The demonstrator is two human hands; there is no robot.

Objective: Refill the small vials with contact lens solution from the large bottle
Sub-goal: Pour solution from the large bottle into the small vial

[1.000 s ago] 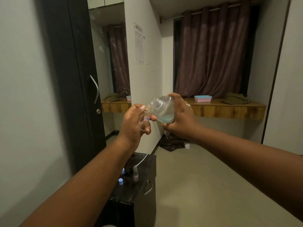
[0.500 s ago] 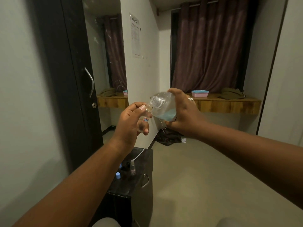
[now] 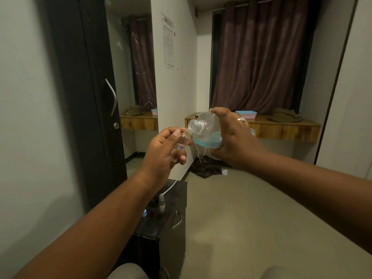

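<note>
One pour is underway, by my judgement, with more left. The dark cabinet (image 3: 161, 224) below carries the waiting things. The right hand (image 3: 233, 137), fingers wrapped round it, tips the uncapped bottle (image 3: 207, 130), its blue solution pooled low, mouth touching the vial's neck. The left hand (image 3: 161, 152) pinches that vial (image 3: 182, 141); how full it is, I cannot tell. Near the cabinet's back edge stands a second vial (image 3: 161, 204); a blue cap (image 3: 145, 213) lies at its left edge.
</note>
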